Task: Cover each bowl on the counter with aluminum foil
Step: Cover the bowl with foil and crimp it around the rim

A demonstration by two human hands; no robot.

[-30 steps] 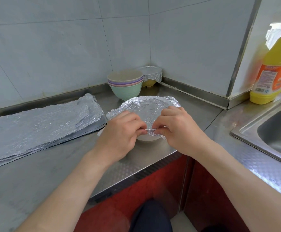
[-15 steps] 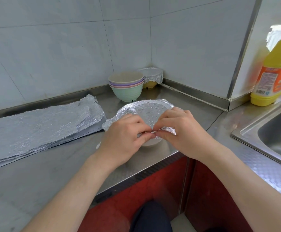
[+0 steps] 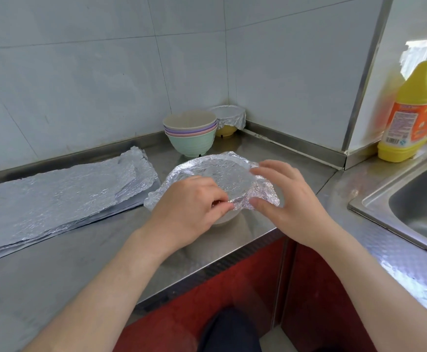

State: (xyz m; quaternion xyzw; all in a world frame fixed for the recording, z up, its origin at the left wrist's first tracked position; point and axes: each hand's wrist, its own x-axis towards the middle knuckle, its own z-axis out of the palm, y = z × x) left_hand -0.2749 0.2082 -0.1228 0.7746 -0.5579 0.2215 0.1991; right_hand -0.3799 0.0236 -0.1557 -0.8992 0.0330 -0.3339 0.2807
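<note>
Head view: left hand (image 3: 189,201) pinches foil (image 3: 215,174); bottle label (image 3: 410,123) unreadable.

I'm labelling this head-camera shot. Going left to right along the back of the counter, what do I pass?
Stack of foil sheets → stacked bowls → foil-covered yellow bowl → yellow bottle.

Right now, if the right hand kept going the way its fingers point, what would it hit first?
Probably the crinkled aluminum foil over the white bowl: the right hand aims its spread fingers left across it. Depth is unclear; they may already touch it.
</note>
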